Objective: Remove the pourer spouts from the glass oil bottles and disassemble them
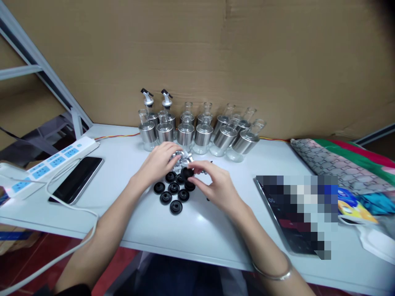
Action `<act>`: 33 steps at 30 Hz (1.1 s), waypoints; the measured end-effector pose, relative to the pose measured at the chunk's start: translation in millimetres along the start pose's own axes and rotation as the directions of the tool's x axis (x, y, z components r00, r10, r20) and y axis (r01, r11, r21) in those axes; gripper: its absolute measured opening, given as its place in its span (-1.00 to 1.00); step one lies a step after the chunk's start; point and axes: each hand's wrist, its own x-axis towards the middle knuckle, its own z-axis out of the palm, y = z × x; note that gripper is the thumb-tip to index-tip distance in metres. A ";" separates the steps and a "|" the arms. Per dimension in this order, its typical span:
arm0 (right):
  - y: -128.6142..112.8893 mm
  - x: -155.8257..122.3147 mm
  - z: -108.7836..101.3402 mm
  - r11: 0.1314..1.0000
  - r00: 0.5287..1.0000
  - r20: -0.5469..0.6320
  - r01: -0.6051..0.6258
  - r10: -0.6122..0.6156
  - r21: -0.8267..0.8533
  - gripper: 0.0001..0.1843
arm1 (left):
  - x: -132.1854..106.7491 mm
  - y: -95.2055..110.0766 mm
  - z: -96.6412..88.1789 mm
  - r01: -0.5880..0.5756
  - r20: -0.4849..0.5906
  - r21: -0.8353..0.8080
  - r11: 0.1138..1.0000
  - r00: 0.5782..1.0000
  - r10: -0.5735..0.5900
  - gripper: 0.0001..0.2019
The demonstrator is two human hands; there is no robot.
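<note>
My right hand [212, 181] pinches a black round stopper [187, 173] between thumb and fingertips, just above the table. Beside it, my left hand [163, 158] has its fingers closed on a silver pourer part [176, 156], at the edge of a pile of similar shiny parts [184, 159]. Its fingers hide some of that pile. Several more black stoppers [174, 188] lie on the table below my hands. Behind them stand several glass bottles [185, 133] with steel sleeves. Two bottles at the back left carry silver pourers [167, 98] with black levers.
A phone [77, 181] and a white power strip [57, 164] lie on the left, with a white cable [74, 209] crossing the table edge. On the right are a dark tablet-like device [286, 222], partly pixelated, and patterned fabric [327, 160]. Cardboard [197, 53] rises behind.
</note>
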 end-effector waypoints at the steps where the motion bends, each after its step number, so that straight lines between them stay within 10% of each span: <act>1: -0.8 -0.9 4.4 1.000 0.999 0.041 0.022 -0.022 0.011 -0.78 | -0.1 -0.1 -0.2 0.000 -0.001 -0.001 1.000 1.000 0.000 -0.75; 20: -4.5 -3.0 28.5 0.985 0.946 0.315 0.124 -0.082 -0.117 -0.78 | 0.1 0.6 -0.4 -0.003 0.007 0.006 1.000 1.000 0.003 -0.76; 28: -9.3 -1.7 17.5 0.999 0.967 0.253 -0.005 0.014 -0.039 -0.72 | 0.3 1.5 -2.5 -0.014 -0.039 -0.022 1.000 0.999 0.013 -0.77; 33: 2.9 -1.8 7.5 0.929 0.928 0.152 -0.308 0.341 -0.206 -0.75 | 0.6 -2.1 -4.8 -0.016 -0.084 -0.039 0.999 0.996 0.012 -0.79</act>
